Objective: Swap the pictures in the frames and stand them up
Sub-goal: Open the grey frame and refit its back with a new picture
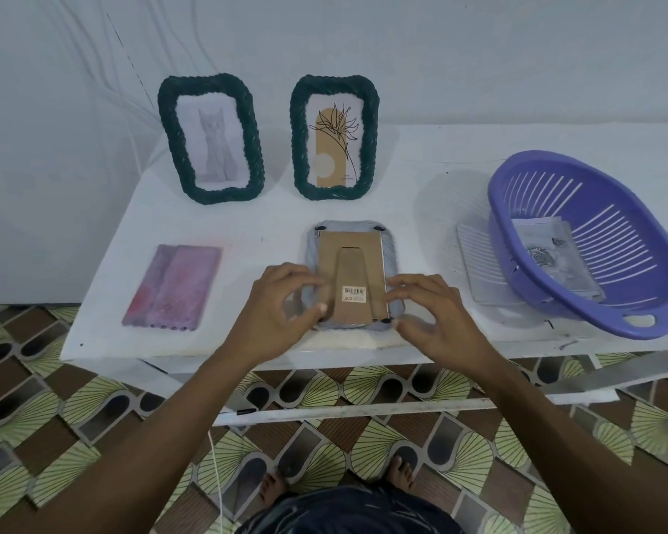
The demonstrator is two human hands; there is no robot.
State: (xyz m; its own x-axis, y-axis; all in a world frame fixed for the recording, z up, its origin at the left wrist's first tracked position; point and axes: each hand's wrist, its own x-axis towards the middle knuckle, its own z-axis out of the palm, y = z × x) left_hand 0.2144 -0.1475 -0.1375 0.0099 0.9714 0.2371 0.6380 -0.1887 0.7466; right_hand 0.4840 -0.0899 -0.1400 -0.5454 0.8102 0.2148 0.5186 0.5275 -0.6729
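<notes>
Lower centre, the grey frame [390, 260] lies face down on the counter [247, 225]. Our left hand [282, 314] pinches its left edge; our right hand [436, 317], fingers loose, touches the corner clip [385, 321]. We should swivel every clip clear before lifting the backing [348, 260].

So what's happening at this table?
A person is working on the back of a grey frame lying face down, left hand at its lower left corner, right hand loosely open at its lower right. The green cat frame and green flower frame stand behind it. Loose pictures lie in the purple basket.
</notes>
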